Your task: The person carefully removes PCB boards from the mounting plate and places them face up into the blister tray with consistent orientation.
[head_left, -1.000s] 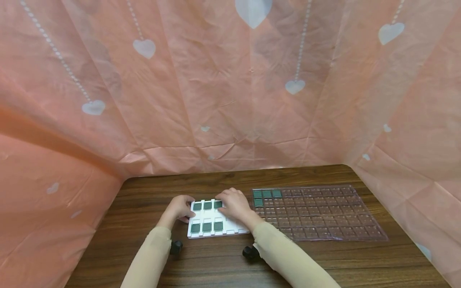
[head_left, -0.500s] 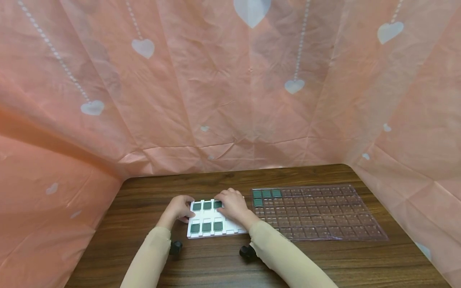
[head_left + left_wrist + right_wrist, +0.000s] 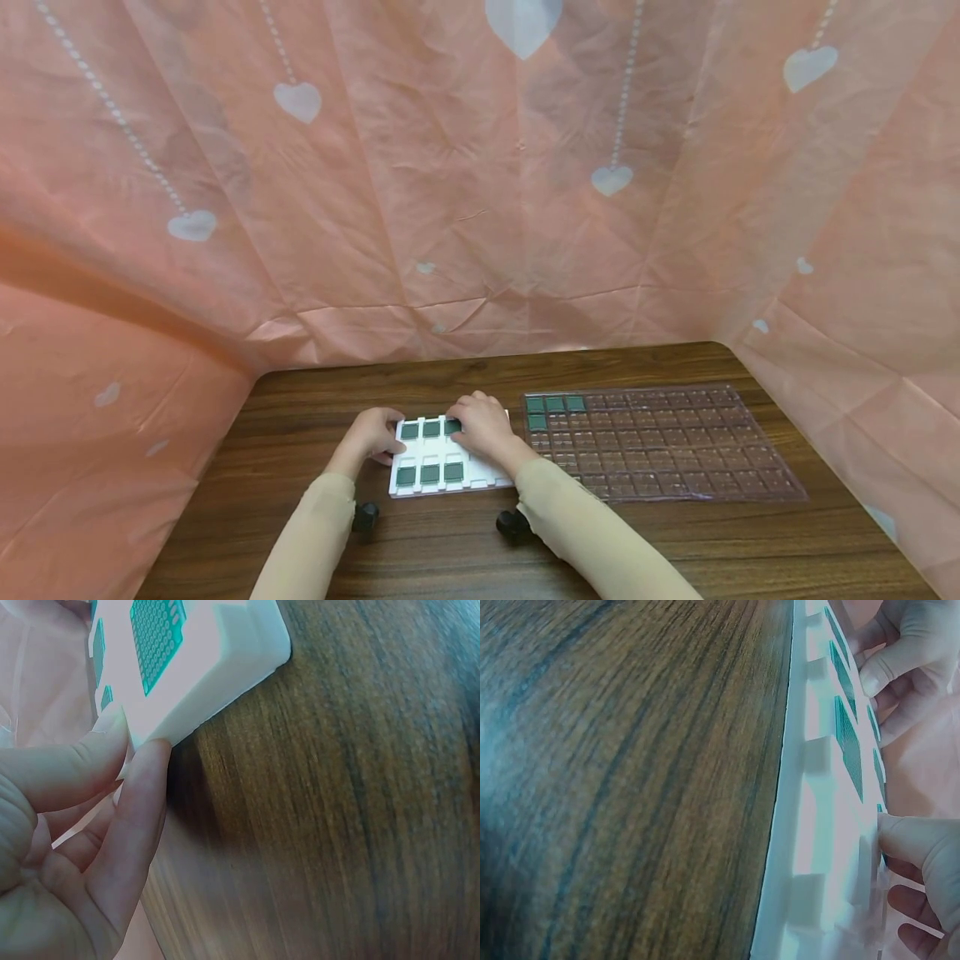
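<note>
the left hand (image 3: 375,433) pinches the left edge of the white tray (image 3: 422,448); the right hand (image 3: 486,427) has thumb and finger round the third chip (image 3: 452,426) from the left in the tray's far row, though whether it is lifted i cannot tell. a loose pinch could let that chip slip or tilt, and a tug from the left hand might jostle the other chips (image 3: 406,476). the white tray looks smooth, with blocky ribs; the chips are flat green squares, finely dotted; the clear tray (image 3: 660,437) to its right, on the wood-grained table (image 3: 420,542), is glossy and gridded.
</note>
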The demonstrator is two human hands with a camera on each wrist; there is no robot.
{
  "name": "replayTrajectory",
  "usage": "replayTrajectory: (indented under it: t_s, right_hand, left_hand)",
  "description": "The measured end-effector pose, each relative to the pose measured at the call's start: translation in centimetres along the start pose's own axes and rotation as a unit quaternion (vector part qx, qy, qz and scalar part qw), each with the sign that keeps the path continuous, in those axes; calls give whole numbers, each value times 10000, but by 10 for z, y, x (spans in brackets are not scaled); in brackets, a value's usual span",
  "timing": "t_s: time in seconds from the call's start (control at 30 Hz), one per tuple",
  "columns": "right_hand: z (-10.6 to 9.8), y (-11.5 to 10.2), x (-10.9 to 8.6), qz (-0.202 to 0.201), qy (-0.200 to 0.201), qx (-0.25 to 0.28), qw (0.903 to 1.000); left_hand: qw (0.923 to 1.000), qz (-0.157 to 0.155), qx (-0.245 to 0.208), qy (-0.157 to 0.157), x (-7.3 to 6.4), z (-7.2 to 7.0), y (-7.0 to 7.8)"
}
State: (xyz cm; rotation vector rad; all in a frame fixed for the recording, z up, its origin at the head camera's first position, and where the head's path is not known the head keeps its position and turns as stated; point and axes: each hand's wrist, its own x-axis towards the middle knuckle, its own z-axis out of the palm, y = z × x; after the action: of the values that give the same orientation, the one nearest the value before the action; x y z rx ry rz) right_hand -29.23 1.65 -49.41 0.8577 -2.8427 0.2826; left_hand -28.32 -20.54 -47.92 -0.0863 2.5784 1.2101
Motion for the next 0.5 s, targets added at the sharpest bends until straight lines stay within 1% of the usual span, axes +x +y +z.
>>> replayTrajectory:
  t_s: [0.3,0.5]
  right_hand:
    - [0,-1,1,50,-142,-8,9999]
    - [0,-1,3,-13,-121,-112,9999]
  left_hand:
    - [10000,-12,-7,20,0,0,1]
    - [10000,52,-8,51,-1,0,1]
